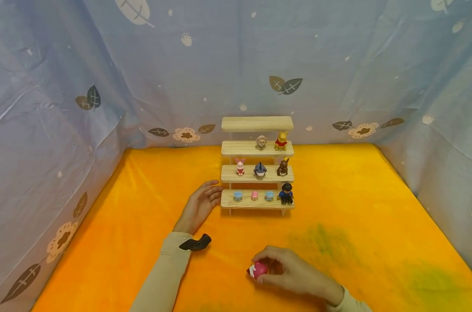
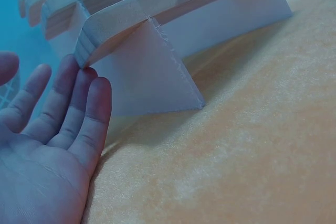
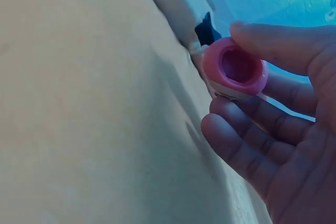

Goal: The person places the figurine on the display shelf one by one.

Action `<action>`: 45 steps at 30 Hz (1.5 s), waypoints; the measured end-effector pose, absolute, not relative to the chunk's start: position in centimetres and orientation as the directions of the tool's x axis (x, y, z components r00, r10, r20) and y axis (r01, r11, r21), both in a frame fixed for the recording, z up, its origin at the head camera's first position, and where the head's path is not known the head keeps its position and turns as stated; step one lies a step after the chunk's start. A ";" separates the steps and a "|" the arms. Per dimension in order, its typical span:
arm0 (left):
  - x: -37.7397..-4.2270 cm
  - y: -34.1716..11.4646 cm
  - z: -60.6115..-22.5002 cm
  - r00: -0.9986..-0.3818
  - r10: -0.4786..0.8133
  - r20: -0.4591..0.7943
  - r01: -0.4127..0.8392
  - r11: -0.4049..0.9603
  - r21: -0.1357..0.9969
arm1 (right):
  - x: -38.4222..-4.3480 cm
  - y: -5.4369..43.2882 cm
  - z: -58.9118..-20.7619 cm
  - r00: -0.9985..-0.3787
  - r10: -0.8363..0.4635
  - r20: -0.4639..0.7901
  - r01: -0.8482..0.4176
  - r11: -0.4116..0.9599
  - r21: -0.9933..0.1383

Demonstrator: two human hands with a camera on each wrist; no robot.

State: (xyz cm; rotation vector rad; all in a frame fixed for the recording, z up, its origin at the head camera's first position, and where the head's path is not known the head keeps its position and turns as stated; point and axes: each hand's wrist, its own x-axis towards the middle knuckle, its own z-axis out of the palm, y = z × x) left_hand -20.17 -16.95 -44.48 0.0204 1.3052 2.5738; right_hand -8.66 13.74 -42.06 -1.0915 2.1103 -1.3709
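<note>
Between thumb and fingers, my right hand point(image 1: 296, 271) pinches a small pink toy figure point(image 1: 261, 269) low over the orange cloth. The figure lies sideways in the head view, its white and dark end toward the left. In the right wrist view its pink base point(image 3: 211, 72) faces the camera and has a round hollow. My left hand point(image 1: 198, 206) rests palm up by the stepped wooden shelf point(image 1: 236, 148), fingers extended. Its fingertips point(image 2: 98, 94) are right at the left end of the lowest step.
Blue figures point(image 1: 237, 196), a pink one point(image 1: 254, 196) and a dark-haired doll point(image 1: 286, 194) stand on the lowest step. Above are a piglet point(image 1: 240, 167), a donkey point(image 1: 260, 170), a brown figure point(image 1: 282, 167), a beige figure point(image 1: 261, 142) and a yellow bear point(image 1: 281, 141). Patterned curtain point(image 1: 220, 56) surrounds the cloth.
</note>
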 end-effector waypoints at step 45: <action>-20.2 -16.9 -44.3 -0.972 0.211 -0.108 -0.208 -0.545 0.812 | -10.3 14.6 -42.4 -0.791 -0.601 0.118 -0.262 0.158 -0.952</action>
